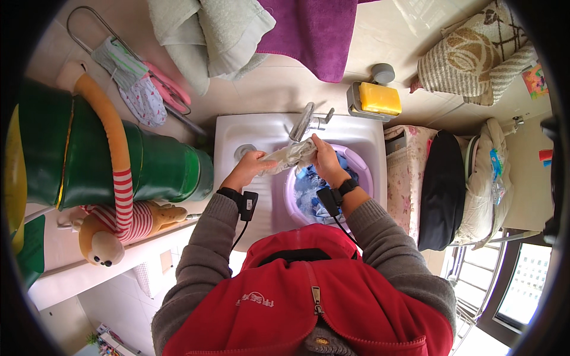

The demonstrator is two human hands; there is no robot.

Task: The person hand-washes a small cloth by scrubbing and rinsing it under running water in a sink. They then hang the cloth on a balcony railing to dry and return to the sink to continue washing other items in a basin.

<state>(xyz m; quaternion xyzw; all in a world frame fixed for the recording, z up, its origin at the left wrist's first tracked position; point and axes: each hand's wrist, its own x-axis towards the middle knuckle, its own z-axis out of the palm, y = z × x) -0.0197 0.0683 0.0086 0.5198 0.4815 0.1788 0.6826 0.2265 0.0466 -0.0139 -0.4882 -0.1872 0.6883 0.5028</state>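
A wet, pale cloth (pixel 288 156) is stretched between my two hands, just below the metal faucet (pixel 303 121). My left hand (pixel 247 169) grips its left end, over the ribbed part of the white sink (pixel 222 133). The right end is in my right hand (pixel 328 161), which is above a round lilac plastic basin (pixel 366 171). Blue and dark fabric (pixel 316 204) lies in sudsy water in that basin. The cloth's exact kind cannot be told.
A yellow soap bar (pixel 380 99) rests in a grey wall holder (pixel 354 104). Towels (pixel 307 35) hang above the sink. A green cylindrical object (pixel 102 151) with a plush monkey (pixel 104 244) is at left. Covered items, one under floral fabric (pixel 405 173), stand at right.
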